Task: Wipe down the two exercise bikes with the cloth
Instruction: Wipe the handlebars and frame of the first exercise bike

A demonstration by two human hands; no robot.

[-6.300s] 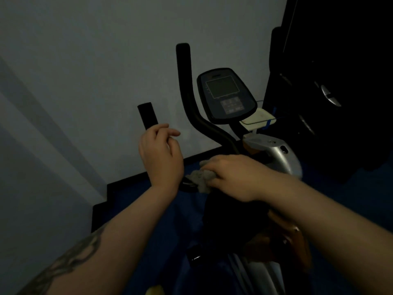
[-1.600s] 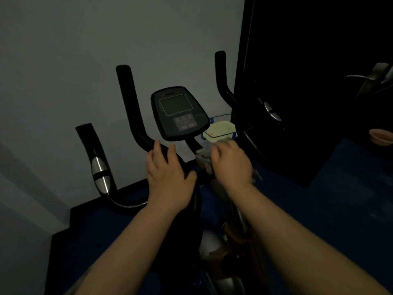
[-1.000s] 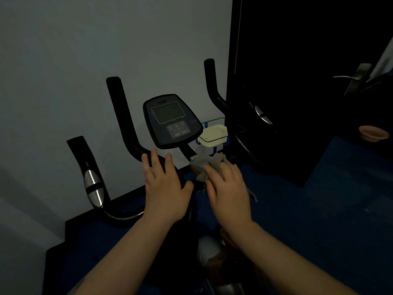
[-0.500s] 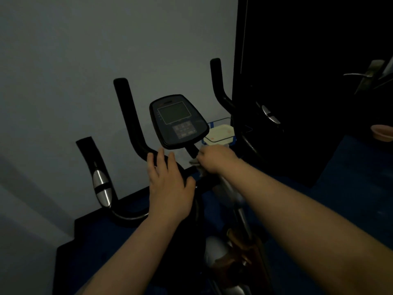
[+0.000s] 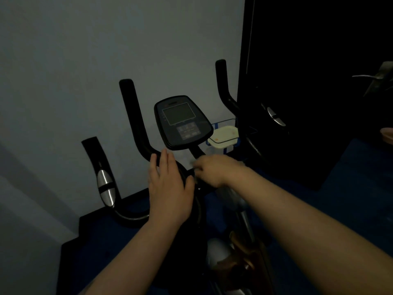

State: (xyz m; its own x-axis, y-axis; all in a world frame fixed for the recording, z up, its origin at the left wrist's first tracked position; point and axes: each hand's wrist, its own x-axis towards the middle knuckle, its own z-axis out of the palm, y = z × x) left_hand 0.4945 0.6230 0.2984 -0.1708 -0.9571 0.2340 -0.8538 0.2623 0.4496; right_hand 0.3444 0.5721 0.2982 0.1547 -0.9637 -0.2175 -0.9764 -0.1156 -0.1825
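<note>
1. Head view is showing a dim room, with an exercise bike standing against a pale wall.
2. Left hand is lying flat on the black handlebar where it is bending toward the stem; fingers are straight and together, gripping nothing.
3. Right hand is blurring just right of the left fingertips, at the stem under the console; fingers are curling down, but what they are gripping I cannot tell.
4. Cloth is not showing clearly: only a faint pale smear is peeking at the right knuckles, too blurred to call.
5. Console is sitting just above and beyond both sets of fingertips, screen dark.
6. A lower grip with a silver sensor is sitting well left of the left fingers.
7. A pale lidded container is sitting just beyond the right fingers, behind the console.
8. Right handlebar is rising far right of the right fingers, next to a black cabinet.
9. Blue floor is spreading below the right forearm.
</note>
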